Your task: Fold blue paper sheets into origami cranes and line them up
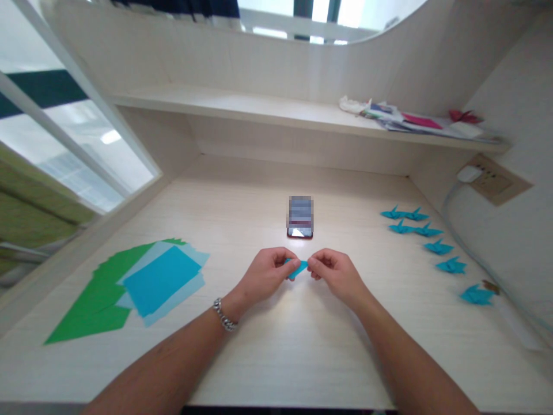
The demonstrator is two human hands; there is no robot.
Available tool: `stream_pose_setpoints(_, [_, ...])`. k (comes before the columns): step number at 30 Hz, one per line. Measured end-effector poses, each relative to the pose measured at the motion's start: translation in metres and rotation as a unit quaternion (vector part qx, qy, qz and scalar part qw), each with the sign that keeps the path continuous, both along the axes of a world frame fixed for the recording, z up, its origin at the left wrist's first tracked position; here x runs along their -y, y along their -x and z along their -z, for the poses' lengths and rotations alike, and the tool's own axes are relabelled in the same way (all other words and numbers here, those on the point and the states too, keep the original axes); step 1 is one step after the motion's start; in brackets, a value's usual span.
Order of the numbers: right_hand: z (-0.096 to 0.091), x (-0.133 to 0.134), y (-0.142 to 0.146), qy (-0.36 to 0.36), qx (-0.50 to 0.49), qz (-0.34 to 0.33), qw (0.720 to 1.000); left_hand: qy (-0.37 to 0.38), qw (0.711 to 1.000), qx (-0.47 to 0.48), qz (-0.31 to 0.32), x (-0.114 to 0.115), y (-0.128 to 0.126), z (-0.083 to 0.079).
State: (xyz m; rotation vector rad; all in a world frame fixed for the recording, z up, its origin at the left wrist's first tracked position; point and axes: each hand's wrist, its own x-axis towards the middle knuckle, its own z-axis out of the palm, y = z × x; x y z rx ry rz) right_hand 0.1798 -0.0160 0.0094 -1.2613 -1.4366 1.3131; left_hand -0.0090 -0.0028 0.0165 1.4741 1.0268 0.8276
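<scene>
A small piece of folded blue paper (297, 268) is held between my two hands, just above the desk. My left hand (271, 270), with a chain bracelet (224, 314) at its wrist, pinches the paper's left part between thumb and fingers and hides some of it. At the right corner of the paper, the thumb and fingertips of my right hand (336, 272) are pressed together on it. Just beyond my hands a phone (300, 231) lies flat on the desk.
Blue paper sheets (162, 281) overlap green paper (93, 305) on the left. Several folded blue paper cranes (438, 246) stand along the right side, beside a white cable (458, 236). Behind, a shelf (259, 110) carries papers (421, 122). A wall socket (496, 180) is at right.
</scene>
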Motion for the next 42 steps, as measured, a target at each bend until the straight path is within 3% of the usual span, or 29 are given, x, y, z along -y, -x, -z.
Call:
stream_pose_setpoints(4, [0.002, 0.002, 0.002, -0.011, 0.042, -0.007, 0.999, 0.000, 1.000, 0.004, 0.009, 0.002, -0.002, 0.000])
stream_pose_setpoints(11, [0.001, 0.001, 0.001, -0.002, 0.010, -0.034, 0.999, -0.030, 0.999, -0.009, 0.010, 0.004, -0.002, -0.002])
stream_pose_setpoints(14, [0.001, 0.003, 0.003, -0.022, 0.054, -0.047, 0.997, -0.036, 0.999, -0.019, 0.003, 0.004, -0.003, -0.001])
stream_pose_setpoints(21, [0.000, 0.004, 0.001, -0.073, 0.111, -0.025, 0.991, 0.030, 0.998, -0.028, 0.044, -0.002, 0.005, -0.005])
stream_pose_setpoints(25, [-0.005, 0.006, 0.002, -0.069, 0.117, -0.037, 0.990, -0.011, 0.998, -0.057, 0.028, -0.001, 0.006, -0.009])
stream_pose_setpoints(31, [-0.013, 0.011, 0.006, -0.108, 0.192, -0.046, 0.974, -0.083, 0.989, -0.101, 0.071, 0.003, 0.005, -0.006])
stream_pose_setpoints(35, [-0.011, 0.010, 0.004, -0.092, 0.168, -0.073, 0.979, -0.122, 0.979, -0.134, 0.091, 0.004, 0.007, -0.008])
stream_pose_setpoints(42, [-0.010, 0.006, -0.004, -0.027, 0.086, -0.080, 0.993, -0.059, 0.986, -0.105, 0.114, -0.003, 0.019, -0.007])
